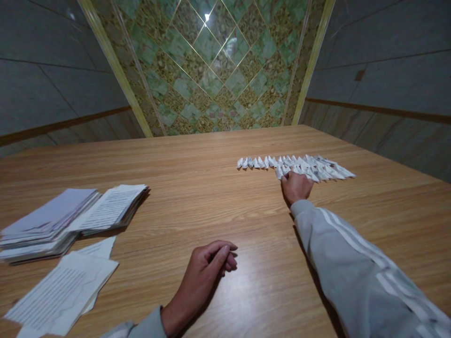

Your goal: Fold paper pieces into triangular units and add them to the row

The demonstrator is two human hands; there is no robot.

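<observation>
My right hand (297, 187) reaches far forward, its fingers closed at the left end of the front row of small folded paper pieces (327, 172). They pinch a white folded paper piece (279, 172); the fingertips are partly hidden behind the hand. A longer back row of similar folded papers (260, 163) stretches to the left, the pieces standing side by side. Near the front middle of the table, my left hand (211, 263) rests with loosely curled fingers and a small gap by the thumb. Nothing is in it.
On the left of the wooden table (183, 188) lies an open stack of lined, written pages (109, 209) beside a thicker paper pile (49, 213). Loose written sheets (65, 286) lie in front of it. A tiled wall (218, 70) stands beyond the far edge.
</observation>
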